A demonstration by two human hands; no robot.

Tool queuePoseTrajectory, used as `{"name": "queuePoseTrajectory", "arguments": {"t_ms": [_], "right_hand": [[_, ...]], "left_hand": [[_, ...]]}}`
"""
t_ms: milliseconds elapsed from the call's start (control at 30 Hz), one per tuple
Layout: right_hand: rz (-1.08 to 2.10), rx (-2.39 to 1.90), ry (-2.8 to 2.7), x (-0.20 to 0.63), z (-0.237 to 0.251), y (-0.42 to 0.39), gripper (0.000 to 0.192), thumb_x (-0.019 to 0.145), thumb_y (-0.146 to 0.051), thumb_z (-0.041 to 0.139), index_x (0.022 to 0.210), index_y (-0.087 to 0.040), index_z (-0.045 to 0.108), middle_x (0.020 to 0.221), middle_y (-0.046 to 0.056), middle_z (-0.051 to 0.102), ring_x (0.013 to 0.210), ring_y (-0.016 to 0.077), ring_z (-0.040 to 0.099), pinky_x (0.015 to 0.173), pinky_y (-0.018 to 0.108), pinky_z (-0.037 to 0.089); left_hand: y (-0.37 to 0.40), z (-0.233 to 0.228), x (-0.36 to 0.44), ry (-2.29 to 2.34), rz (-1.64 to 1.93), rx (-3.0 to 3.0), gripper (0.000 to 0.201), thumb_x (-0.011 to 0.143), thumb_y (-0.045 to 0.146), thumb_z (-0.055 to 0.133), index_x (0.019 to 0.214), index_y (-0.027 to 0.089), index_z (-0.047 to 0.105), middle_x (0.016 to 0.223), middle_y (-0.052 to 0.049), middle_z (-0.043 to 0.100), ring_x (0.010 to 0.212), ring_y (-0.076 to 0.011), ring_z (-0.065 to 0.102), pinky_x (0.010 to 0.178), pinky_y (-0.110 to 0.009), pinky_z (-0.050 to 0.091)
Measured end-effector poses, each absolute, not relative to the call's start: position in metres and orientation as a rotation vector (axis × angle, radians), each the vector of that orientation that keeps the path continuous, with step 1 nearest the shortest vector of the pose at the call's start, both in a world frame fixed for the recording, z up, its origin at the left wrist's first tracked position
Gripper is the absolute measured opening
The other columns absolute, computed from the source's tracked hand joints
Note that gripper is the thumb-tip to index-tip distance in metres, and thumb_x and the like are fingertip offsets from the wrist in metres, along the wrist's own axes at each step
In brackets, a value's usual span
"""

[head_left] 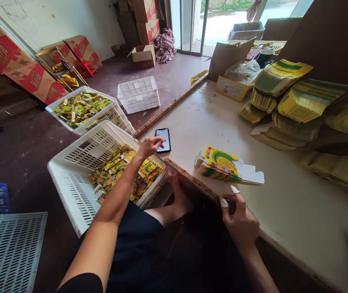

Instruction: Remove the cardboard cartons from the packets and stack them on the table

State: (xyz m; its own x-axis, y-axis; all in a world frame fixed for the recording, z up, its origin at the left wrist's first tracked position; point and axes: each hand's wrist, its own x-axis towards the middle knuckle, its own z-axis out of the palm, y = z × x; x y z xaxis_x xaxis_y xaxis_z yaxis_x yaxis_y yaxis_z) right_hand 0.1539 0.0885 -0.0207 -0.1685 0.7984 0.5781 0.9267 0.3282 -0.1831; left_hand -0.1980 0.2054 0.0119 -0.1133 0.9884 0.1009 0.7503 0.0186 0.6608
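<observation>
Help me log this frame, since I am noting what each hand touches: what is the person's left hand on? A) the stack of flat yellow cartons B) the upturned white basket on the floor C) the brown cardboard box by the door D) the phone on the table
D: the left hand reaches over the white basket of sachets and its fingers rest on the phone at the table edge.

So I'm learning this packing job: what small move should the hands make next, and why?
Probably lift the left hand off the black phone and dip into the white plastic basket of yellow-green sachets below it; the right hand already rests by the stack of flat yellow cartons.
</observation>
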Motion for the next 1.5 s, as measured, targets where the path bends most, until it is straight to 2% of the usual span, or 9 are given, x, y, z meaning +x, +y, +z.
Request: {"name": "queuePoseTrajectory", "arguments": {"t_ms": [200,367,533,733,867,1000,1233,1367,1500], "right_hand": [[-0.277,-1.534,-2.004,0.154,-0.023,0.088,0.036,0.095,-0.037,0.044,0.119,-0.012,0.054,0.068,0.005,0.072,0.05,0.0168,0.062,0.047,0.024,0.036],[-0.232,-1.546,-2.006,0.154,-0.024,0.088,0.037,0.096,-0.037,0.043,0.122,-0.013,0.054,0.072,0.005,0.073,0.052,0.0173,0.064,0.049,0.024,0.038],[-0.237,-1.537,-2.032,0.154,-0.02,0.089,0.037,0.097,-0.037,0.041,0.122,-0.013,0.054,0.07,0.005,0.073,0.053,0.0175,0.064,0.049,0.025,0.038],[-0.286,-1.475,-2.036,0.153,-0.016,0.089,0.035,0.096,-0.033,0.044,0.124,-0.013,0.051,0.07,0.003,0.073,0.05,0.016,0.063,0.047,0.023,0.037],[-0.255,-1.521,-2.018,0.154,-0.019,0.088,0.034,0.095,-0.033,0.045,0.121,-0.013,0.055,0.069,0.004,0.073,0.05,0.0159,0.062,0.047,0.024,0.036],[-0.209,-1.546,-2.01,0.154,-0.021,0.088,0.035,0.095,-0.035,0.045,0.12,-0.014,0.056,0.071,0.004,0.073,0.052,0.0164,0.063,0.048,0.024,0.037],[-0.241,-1.525,-2.012,0.153,-0.018,0.088,0.031,0.097,-0.036,0.042,0.11,-0.013,0.059,0.067,0.004,0.072,0.048,0.0152,0.061,0.046,0.024,0.033],[-0.276,-1.532,-2.023,0.152,-0.017,0.088,0.032,0.098,-0.035,0.041,0.113,-0.012,0.058,0.067,0.004,0.073,0.049,0.0157,0.062,0.046,0.025,0.034],[-0.309,-1.505,-2.03,0.152,-0.015,0.089,0.033,0.098,-0.035,0.041,0.114,-0.011,0.057,0.068,0.004,0.074,0.049,0.0156,0.063,0.046,0.025,0.034]], "left_hand": [[0.205,0.013,-0.207,1.994,0.847,1.76,0.035,0.088,0.042,0.047,0.092,0.019,0.073,0.076,-0.005,0.077,0.074,-0.0211,0.07,0.075,-0.031,0.051],[0.205,0.01,-0.214,2.045,0.854,1.742,0.033,0.089,0.04,0.048,0.098,0.019,0.072,0.077,-0.006,0.077,0.074,-0.0211,0.07,0.075,-0.03,0.052],[0.207,0.005,-0.215,2.09,0.895,1.723,0.04,0.091,0.042,0.047,0.119,0.019,0.063,0.104,-0.009,0.074,0.093,-0.0234,0.067,0.086,-0.034,0.049],[0.207,-0.005,-0.213,2.102,0.945,1.709,0.056,0.093,0.058,0.034,0.13,0.021,0.054,0.124,-0.011,0.066,0.118,-0.0277,0.051,0.107,-0.046,0.031],[0.207,-0.012,-0.214,2.087,0.958,1.69,0.067,0.09,0.069,0.023,0.123,0.025,0.061,0.125,-0.011,0.064,0.123,-0.0295,0.047,0.107,-0.05,0.03],[0.208,-0.018,-0.216,2.067,0.965,1.678,0.074,0.087,0.074,0.019,0.122,0.024,0.063,0.121,-0.012,0.065,0.122,-0.0316,0.048,0.106,-0.052,0.029],[0.211,-0.022,-0.217,2.05,0.961,1.653,0.073,0.086,0.075,0.024,0.129,0.026,0.056,0.124,-0.013,0.065,0.125,-0.0322,0.047,0.107,-0.054,0.027],[0.211,-0.023,-0.216,2.048,0.931,1.645,0.067,0.088,0.071,0.027,0.133,0.028,0.052,0.125,-0.01,0.065,0.124,-0.0312,0.048,0.108,-0.052,0.026],[0.211,-0.022,-0.216,2.063,0.925,1.642,0.066,0.09,0.067,0.027,0.139,0.026,0.046,0.128,-0.011,0.064,0.127,-0.0308,0.045,0.109,-0.05,0.026]]}}
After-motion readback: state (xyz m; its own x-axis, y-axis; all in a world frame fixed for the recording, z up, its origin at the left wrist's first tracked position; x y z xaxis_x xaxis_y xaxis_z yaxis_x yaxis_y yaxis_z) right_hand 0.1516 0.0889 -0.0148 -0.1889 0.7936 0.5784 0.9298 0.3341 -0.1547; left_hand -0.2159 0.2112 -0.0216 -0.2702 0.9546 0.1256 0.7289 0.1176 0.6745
